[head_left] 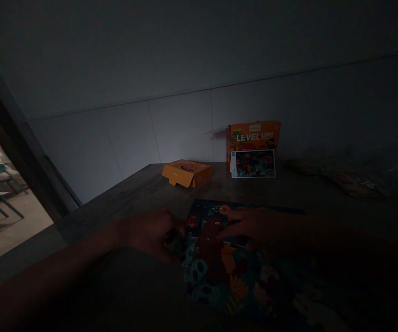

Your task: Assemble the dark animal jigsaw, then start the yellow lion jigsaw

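On a dim tabletop (133,189), a colorful jigsaw puzzle (228,258) is stretching rightward into shadow. The left hand (153,233) is curling at its left edge, grip impossible to tell; the right hand (250,225) is resting across its far part, fingers spread.

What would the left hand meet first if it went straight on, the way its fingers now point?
The left hand would probably meet the puzzle at its left edge, which it seems to touch; the right hand lies further along. Darkness makes depth unclear.

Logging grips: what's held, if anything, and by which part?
Cannot tell, too dark: left hand at the left edge of the puzzle, right hand over its upper part.
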{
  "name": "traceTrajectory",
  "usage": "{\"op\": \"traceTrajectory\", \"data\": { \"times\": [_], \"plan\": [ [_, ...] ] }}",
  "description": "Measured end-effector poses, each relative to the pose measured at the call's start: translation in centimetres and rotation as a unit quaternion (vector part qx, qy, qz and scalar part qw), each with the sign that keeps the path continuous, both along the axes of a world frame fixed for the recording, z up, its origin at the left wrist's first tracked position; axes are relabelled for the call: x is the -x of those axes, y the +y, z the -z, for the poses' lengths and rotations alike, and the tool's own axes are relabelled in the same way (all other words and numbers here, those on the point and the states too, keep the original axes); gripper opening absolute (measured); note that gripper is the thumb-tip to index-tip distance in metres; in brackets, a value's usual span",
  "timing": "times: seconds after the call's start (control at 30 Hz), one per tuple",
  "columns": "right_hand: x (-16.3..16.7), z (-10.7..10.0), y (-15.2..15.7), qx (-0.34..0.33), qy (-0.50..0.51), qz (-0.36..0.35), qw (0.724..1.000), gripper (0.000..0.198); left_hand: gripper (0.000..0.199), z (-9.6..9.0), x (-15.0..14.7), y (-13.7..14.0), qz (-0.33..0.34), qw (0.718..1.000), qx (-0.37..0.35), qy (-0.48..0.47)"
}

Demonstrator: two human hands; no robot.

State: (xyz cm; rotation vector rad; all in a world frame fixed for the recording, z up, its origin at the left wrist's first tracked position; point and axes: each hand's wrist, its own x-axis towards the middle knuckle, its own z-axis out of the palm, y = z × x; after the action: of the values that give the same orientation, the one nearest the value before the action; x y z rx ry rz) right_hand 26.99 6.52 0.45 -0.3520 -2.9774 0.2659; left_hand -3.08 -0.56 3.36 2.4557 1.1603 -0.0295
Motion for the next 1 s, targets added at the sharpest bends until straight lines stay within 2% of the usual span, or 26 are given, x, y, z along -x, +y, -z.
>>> {"op": "traceTrajectory", "data": {
  "times": [0.13, 0.27, 0.37, 0.5, 0.57, 0.63, 0.7, 0.73, 0.83, 1.0],
  "plan": [
    [0.0, -0.5, -0.1, 0.015, -0.051, 0.021, 0.998, 0.067, 0.036, 0.1, 0.1, 0.0, 0.001, 1.0, 0.026, -0.005],
    [0.0, -0.5, 0.2, 0.113, -0.002, 0.048, 0.992, 0.066, 0.037, -0.5, 0.3, -0.2, -0.008, 0.998, 0.054, 0.021],
    [0.5, 0.5, 0.8, 0.16, 0.055, 0.049, 0.984, 0.063, 0.043, -1.3, 0.7, -0.5, -0.021, 0.995, 0.076, 0.056],
    [1.8, 2.4, 0.5, 0.166, 0.102, 0.095, 0.976, 0.052, 0.041, -1.5, 1.2, -0.5, 0.002, 0.99, 0.115, 0.078],
    [2.4, 3.0, -0.2, 0.169, 0.124, 0.13, 0.969, 0.042, 0.04, -1.0, 1.0, -0.3, 0.016, 0.996, 0.075, 0.051],
    [2.9, 3.3, -1.0, 0.178, 0.144, 0.155, 0.961, 0.036, 0.037, -0.2, 0.3, -0.1, 0.016, 0.999, -0.039, -0.024],
    [3.1, 3.4, -1.6, 0.186, 0.163, 0.145, 0.958, 0.035, 0.039, 0.7, -0.8, 0.0, 0.024, 0.985, -0.146, -0.094],
    [3.1, 3.4, -1.7, 0.183, 0.175, 0.127, 0.959, 0.036, 0.044, 1.1, -1.4, 0.0, 0.034, 0.978, -0.172, -0.111],
    [3.0, 3.7, -1.9, 0.153, 0.208, 0.059, 0.964, 0.035, 0.055, 2.1, -2.9, -0.1, 0.059, 0.978, -0.171, -0.106],
    [2.8, 3.8, -1.9, 0.135, 0.241, 0.051, 0.96, 0.02, 0.035, 1.8, -3.3, -0.3, 0.078, 0.985, -0.127, -0.089]
  ]
}}
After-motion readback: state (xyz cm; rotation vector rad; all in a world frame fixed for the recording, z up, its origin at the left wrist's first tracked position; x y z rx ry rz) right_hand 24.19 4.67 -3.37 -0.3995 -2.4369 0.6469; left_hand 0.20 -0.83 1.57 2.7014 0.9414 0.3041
